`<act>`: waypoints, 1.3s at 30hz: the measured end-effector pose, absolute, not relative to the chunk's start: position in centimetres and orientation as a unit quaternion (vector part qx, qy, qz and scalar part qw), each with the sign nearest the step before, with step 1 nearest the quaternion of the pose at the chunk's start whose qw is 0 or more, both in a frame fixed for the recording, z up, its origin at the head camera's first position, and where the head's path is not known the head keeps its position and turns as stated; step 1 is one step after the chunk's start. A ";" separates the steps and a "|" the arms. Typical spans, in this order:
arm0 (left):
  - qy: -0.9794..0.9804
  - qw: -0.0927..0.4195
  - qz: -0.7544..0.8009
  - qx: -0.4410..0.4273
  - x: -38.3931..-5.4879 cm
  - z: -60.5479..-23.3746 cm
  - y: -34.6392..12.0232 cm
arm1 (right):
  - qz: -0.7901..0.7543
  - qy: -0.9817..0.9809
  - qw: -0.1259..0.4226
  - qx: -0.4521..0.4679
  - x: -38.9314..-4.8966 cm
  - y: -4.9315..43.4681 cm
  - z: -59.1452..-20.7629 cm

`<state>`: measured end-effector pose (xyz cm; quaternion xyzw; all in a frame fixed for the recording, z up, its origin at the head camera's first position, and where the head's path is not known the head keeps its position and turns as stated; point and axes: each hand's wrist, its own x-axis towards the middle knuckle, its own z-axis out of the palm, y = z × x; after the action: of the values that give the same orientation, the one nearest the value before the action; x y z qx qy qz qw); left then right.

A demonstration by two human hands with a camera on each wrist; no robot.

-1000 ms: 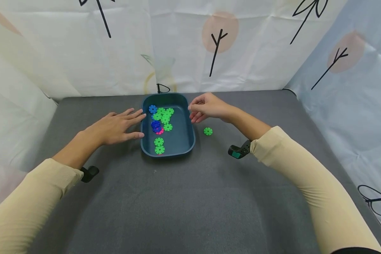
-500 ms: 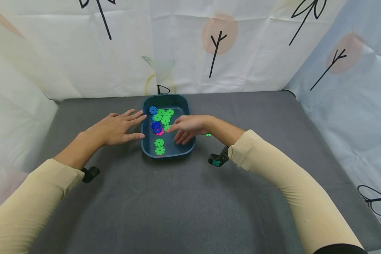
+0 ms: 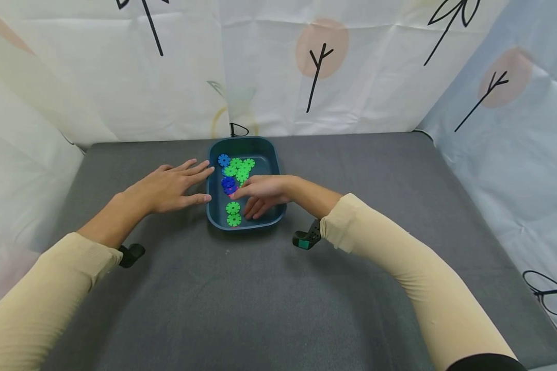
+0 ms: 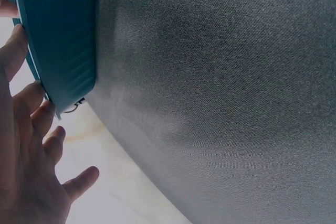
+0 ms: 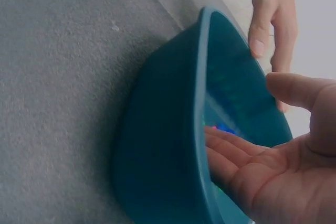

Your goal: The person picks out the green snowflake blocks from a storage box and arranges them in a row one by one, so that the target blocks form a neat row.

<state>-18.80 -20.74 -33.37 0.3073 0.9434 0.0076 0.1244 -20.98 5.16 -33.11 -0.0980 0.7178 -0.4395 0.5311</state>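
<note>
A dark teal tray [image 3: 270, 154] holds several notched, flower-shaped plastic discs. Green discs [image 3: 241, 167] cluster toward the far side, and two more green discs [image 3: 233, 214] lie at the near end. Blue discs [image 3: 228, 184] sit by the left wall, with a bit of pink disc peeking out beneath. My left hand [image 3: 178, 188] spreads straight fingers against the left rim. My right hand [image 3: 265, 195] reaches in over the right wall, index fingertip by the pink and blue discs. In the right wrist view its thumb stands apart from extended fingers [image 5: 231, 150], whose tips are hidden behind the wall.
Grey cloth covers the table [image 3: 241, 299]. Behind it hangs a white printed curtain [image 3: 269, 67], with another curtain panel [image 3: 529, 154] along the right side. Both wrists wear dark bands.
My right hand has moved left and down from outside the right rim into the tray. Its forearm now covers the loose green disc on the table. My left hand has stayed still.
</note>
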 end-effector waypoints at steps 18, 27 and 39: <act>0.942 0.125 0.012 0.310 -18.8 -33.4 -20.8 | -0.443 0.728 0.506 -0.128 -19.9 2.5 -33.2; 0.943 0.123 0.011 0.310 -18.7 -33.3 -20.7 | -0.453 0.716 0.511 -0.146 -19.8 2.1 -33.9; 0.942 0.121 0.014 0.314 -18.8 -33.4 -20.9 | -0.424 0.731 0.506 -0.174 -19.1 1.8 -34.2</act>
<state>-18.76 -20.87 -33.35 0.3141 0.9416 0.0142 0.1210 -19.12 1.82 -34.19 -0.1737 0.7311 -0.4235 0.5059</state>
